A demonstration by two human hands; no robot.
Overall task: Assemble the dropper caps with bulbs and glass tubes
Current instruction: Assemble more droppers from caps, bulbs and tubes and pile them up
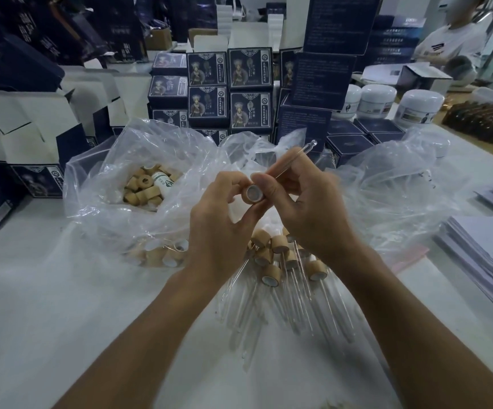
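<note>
White tabletop fills the near scene, with dark printed boxes stacked at the far side and white jars far right. Your left hand pinches a wooden cap between thumb and curled fingers, its open end facing you. Your right hand has its thumb against the cap's right edge and its fingers curled round a glass tube, which slants up and away to the right, rounded tip uppermost. Whether the tube's lower end is in the cap, you cannot tell; your fingers hide it. Beneath your hands, finished droppers lie heaped, tubes pointing toward you. A clear bag at left holds loose wooden rings. Paper sheets are stacked at right.
</note>
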